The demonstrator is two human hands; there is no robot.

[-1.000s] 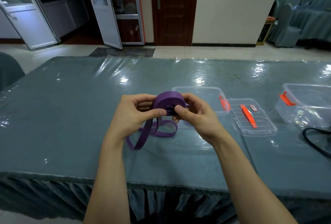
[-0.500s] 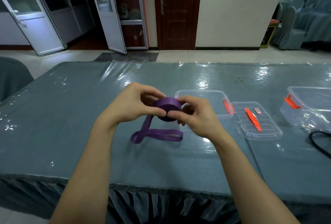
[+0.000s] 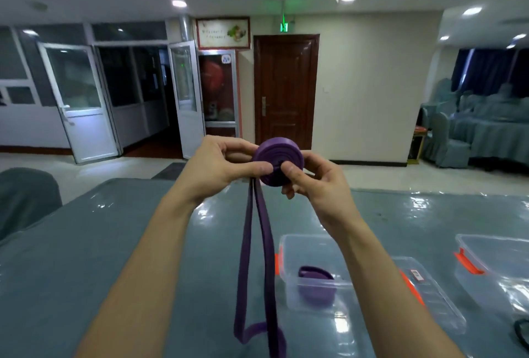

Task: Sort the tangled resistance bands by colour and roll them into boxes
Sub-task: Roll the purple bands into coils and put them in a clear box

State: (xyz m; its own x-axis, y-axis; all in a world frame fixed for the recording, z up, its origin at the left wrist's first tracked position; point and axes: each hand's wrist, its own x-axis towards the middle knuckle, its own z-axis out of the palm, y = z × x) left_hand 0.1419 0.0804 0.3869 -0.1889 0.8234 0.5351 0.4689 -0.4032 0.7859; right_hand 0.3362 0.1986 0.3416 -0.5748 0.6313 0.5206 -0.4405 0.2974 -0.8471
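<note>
The left hand [image 3: 220, 161] holds the purple band [image 3: 277, 157] high above the counter [image 3: 114, 243], likely so its loose tail hangs straight for winding. Its curled fingers [image 3: 256, 169] pinch the coil's left edge. The right hand [image 3: 315, 183] pinches the coil's centre. At near right, a clear box [image 3: 289, 246] seemingly holds another purple roll [image 3: 316, 283].

The left hand [image 3: 220, 163] and right hand [image 3: 317, 186] are bare, with bare forearms and short-nailed fingers [image 3: 291, 170].

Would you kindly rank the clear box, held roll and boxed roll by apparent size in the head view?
1. clear box
2. held roll
3. boxed roll
The held roll is nearer, so the last two are unsure.
</note>
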